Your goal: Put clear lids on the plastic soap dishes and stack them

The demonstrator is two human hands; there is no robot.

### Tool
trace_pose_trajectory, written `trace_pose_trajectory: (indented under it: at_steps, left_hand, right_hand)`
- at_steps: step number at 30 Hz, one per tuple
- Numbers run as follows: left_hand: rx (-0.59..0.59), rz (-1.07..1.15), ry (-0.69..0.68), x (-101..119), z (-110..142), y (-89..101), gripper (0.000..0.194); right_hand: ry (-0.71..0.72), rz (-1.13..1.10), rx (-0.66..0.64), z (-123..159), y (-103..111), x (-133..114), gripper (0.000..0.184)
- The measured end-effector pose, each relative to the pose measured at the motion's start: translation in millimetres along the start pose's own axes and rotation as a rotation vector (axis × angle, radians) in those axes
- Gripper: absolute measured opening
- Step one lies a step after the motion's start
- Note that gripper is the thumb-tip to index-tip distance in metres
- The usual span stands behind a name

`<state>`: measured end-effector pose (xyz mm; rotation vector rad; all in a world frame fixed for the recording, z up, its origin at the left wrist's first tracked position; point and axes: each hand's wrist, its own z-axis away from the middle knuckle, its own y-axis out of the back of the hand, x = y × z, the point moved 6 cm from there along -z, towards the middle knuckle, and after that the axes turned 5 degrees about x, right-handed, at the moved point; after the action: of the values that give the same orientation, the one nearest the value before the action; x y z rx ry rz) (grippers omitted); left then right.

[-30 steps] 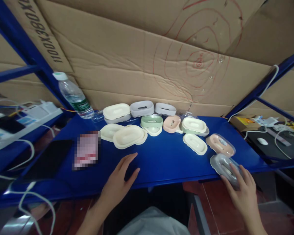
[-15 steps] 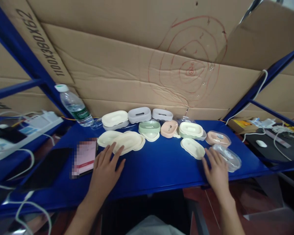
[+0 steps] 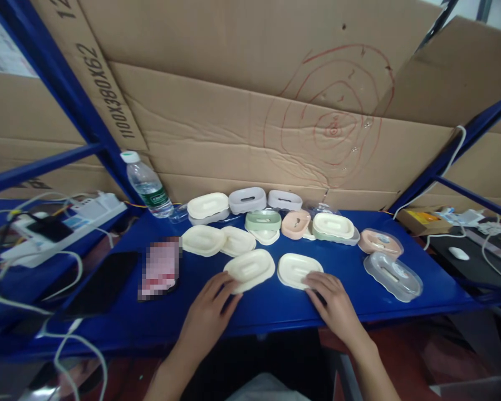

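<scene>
Two cream oval soap-dish parts lie side by side near the front of the blue shelf (image 3: 275, 312). My left hand (image 3: 211, 312) has its fingers spread flat against the near edge of the left cream part (image 3: 253, 267). My right hand (image 3: 334, 303) lies flat with its fingertips on the near rim of the right cream part (image 3: 294, 269). Neither hand lifts anything. Behind them lie two more cream parts (image 3: 203, 240) and a back row of grey, green, pink and cream soap dishes (image 3: 263, 220).
A clear-lidded grey dish (image 3: 392, 275) and a pink one (image 3: 379, 242) sit at the right. A water bottle (image 3: 148, 186) stands at the back left. A phone (image 3: 161, 268) and a black device (image 3: 104, 281) lie left, beside a power strip (image 3: 67, 223) with cables. Cardboard (image 3: 254, 122) walls the back.
Both hands have moved inward to the shelf's front centre. One cream part came from the left pile and one from the right, and both now lie close to the front edge.
</scene>
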<state>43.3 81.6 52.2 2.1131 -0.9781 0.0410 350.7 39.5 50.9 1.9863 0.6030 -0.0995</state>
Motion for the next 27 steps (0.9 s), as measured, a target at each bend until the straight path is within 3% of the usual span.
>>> trace_pose_trajectory:
  at_steps: [3, 6, 10, 13, 15, 20, 27]
  left_hand:
    - [-0.031, -0.028, -0.017, 4, 7, -0.4, 0.018]
    - [-0.014, -0.020, -0.010, -7, -2, 8.7, 0.019]
    - [-0.004, 0.018, -0.014, -45, -30, 16.4, 0.019]
    - [-0.045, -0.009, 0.002, -76, -46, 9.5, 0.023]
    - [-0.065, -0.051, 0.002, -85, -53, 2.5, 0.027]
    - [-0.118, -0.096, -0.017, -64, -74, -22.1, 0.041]
    - [-0.234, -0.158, -0.084, -32, -143, -82.5, 0.041]
  right_hand:
    - [0.015, -0.047, 0.001, 3, -1, -6, 0.024]
    - [-0.002, -0.077, 0.029, 10, -1, -7, 0.025]
    - [-0.028, -0.088, 0.037, 15, -3, -6, 0.025]
    - [-0.037, -0.093, 0.036, 15, -3, -6, 0.025]
    - [-0.040, -0.089, 0.048, 15, -3, -7, 0.025]
    - [-0.043, -0.071, 0.075, 14, -3, -8, 0.026]
    - [-0.026, -0.040, 0.122, 14, -2, -10, 0.027]
